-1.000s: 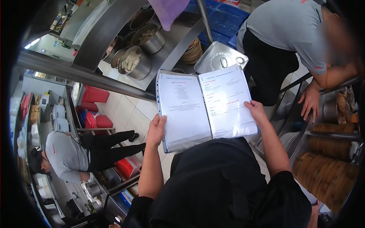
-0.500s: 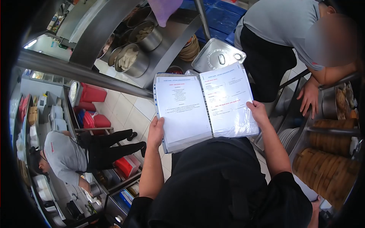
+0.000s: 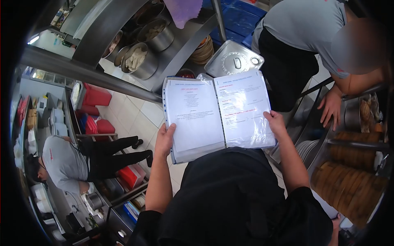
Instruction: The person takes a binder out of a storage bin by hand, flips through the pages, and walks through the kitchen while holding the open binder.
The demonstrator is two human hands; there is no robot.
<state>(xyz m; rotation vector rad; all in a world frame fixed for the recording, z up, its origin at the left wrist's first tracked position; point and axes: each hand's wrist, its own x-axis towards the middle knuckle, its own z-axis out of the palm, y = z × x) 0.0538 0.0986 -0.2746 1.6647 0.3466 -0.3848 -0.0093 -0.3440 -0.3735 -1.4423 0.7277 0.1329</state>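
An open folder [image 3: 197, 123] of printed pages in clear plastic sleeves lies spread in front of my body. My left hand [image 3: 165, 137] grips its left edge, thumb on top of the page. At the right edge my right hand [image 3: 276, 123] holds it the same way, fingers mostly hidden underneath. Both pages carry headings in blue and red with lines of small text, too small to read. Light glares off the right sleeve. Just beyond the folder's top edge sits a square metal tin [image 3: 234, 57].
A steel shelf at upper left bears pots [image 3: 140, 61] of pale food. Bamboo steamers [image 3: 347, 188] are stacked at right. One person [image 3: 303, 33] leans at upper right; another [image 3: 67, 164] works at a counter on the left. Red bins [image 3: 96, 96] stand at left.
The view has shifted slightly, and the folder sits a little further left in it. Both hands keep their hold. At left, the other person's arm has moved by a metal pot.
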